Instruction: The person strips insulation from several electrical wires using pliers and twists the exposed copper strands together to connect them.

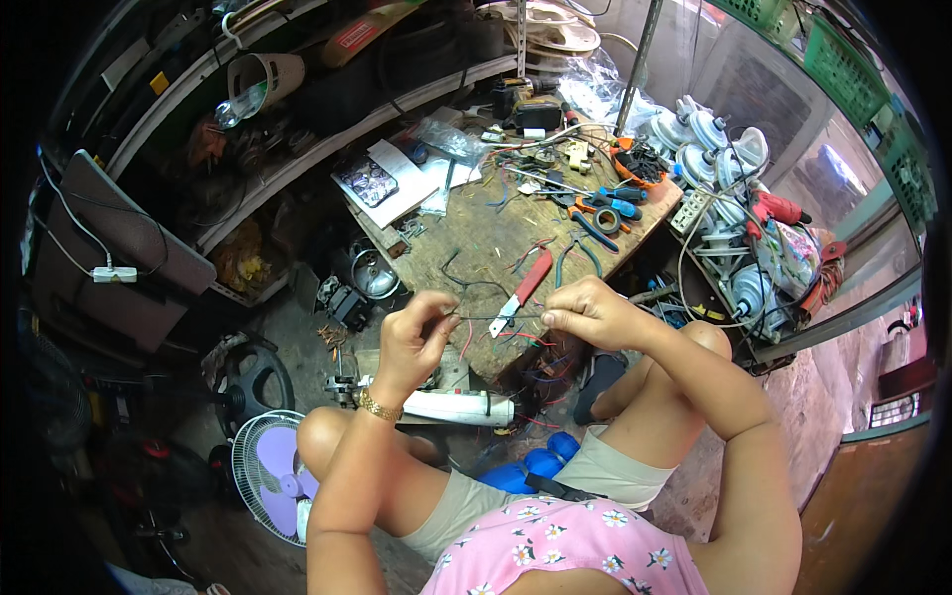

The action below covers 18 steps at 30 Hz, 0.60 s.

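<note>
A thin dark wire (488, 317) is stretched between my two hands above the near edge of the wooden worktable (421, 260). My left hand (416, 332), with a gold bracelet at the wrist, pinches one end between thumb and fingers. The other end sits in the closed fingers of my right hand (587, 312). Just beyond the wire lies a red-handled cutter knife (532, 281), its pale blade end pointing toward me. Pliers with teal handles (563, 260) rest to the right of it, close to my right hand. Loose red and dark wire pieces (466, 281) are scattered around.
Pliers, screwdrivers and a tape roll (605, 220) lie at the table's right, by an orange bowl (638, 162). Papers (397, 188) cover the far left. White fan parts (709, 134) pile up at right. A purple-bladed fan (283, 476) stands near my left knee, a white tube-shaped part (461, 408) below my hands.
</note>
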Each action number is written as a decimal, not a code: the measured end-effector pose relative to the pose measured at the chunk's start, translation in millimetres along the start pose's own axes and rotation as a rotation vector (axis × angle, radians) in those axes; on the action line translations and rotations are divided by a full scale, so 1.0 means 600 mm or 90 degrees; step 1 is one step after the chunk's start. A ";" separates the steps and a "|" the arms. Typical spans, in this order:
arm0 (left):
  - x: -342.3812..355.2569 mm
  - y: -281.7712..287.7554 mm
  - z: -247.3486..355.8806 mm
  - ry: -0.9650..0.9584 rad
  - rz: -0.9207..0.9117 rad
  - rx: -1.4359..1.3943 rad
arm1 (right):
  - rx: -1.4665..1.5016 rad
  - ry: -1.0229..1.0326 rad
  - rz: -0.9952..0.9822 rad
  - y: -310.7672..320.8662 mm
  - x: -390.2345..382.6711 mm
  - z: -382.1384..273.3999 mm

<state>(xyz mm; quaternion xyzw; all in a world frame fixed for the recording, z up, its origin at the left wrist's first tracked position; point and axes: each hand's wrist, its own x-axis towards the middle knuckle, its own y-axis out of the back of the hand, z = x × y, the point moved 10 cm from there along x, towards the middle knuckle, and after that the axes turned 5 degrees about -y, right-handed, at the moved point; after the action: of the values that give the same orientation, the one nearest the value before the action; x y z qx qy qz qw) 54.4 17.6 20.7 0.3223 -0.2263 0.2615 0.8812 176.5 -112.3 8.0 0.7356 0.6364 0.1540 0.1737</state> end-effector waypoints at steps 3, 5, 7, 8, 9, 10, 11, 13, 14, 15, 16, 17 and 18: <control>0.007 -0.004 -0.005 0.043 -0.001 0.010 | -0.109 0.069 -0.055 -0.012 -0.006 -0.014; 0.005 0.008 -0.029 0.125 0.078 -0.160 | 0.016 0.013 -0.101 -0.023 -0.006 0.001; -0.006 0.007 -0.054 0.256 0.161 -0.462 | 0.153 -0.062 -0.130 -0.025 -0.007 0.017; -0.012 -0.004 -0.054 0.322 0.164 -0.603 | 0.204 -0.105 -0.124 -0.020 -0.007 0.040; -0.004 -0.010 -0.050 0.296 0.119 -0.518 | 0.183 -0.101 -0.102 -0.007 -0.005 0.046; 0.000 -0.015 -0.044 0.270 0.080 -0.430 | 0.162 -0.095 -0.086 0.003 0.002 0.050; 0.006 -0.018 -0.038 0.244 0.041 -0.342 | 0.124 -0.052 -0.077 0.013 0.012 0.042; 0.001 -0.037 -0.047 0.237 -0.088 -0.262 | 0.088 -0.050 -0.036 0.030 0.033 0.048; -0.001 -0.042 -0.056 0.210 -0.104 -0.222 | 0.102 -0.068 -0.024 0.035 0.045 0.062; -0.015 -0.046 -0.084 0.290 -0.112 -0.260 | 0.164 -0.052 0.000 0.042 0.059 0.072; -0.027 -0.049 -0.109 0.370 -0.123 -0.297 | 0.047 -0.015 0.048 0.048 0.075 0.096; -0.039 -0.060 -0.128 0.448 -0.136 -0.335 | -0.071 0.020 0.098 0.052 0.088 0.125; -0.045 -0.065 -0.132 0.480 -0.104 -0.405 | -0.183 0.059 0.141 0.049 0.096 0.138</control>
<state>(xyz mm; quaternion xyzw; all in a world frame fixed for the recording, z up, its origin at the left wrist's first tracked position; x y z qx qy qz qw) 75.9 38.2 -66.9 -0.0628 0.0652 0.2077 0.9740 247.7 -64.1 -52.5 0.7610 0.5300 0.2955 0.2295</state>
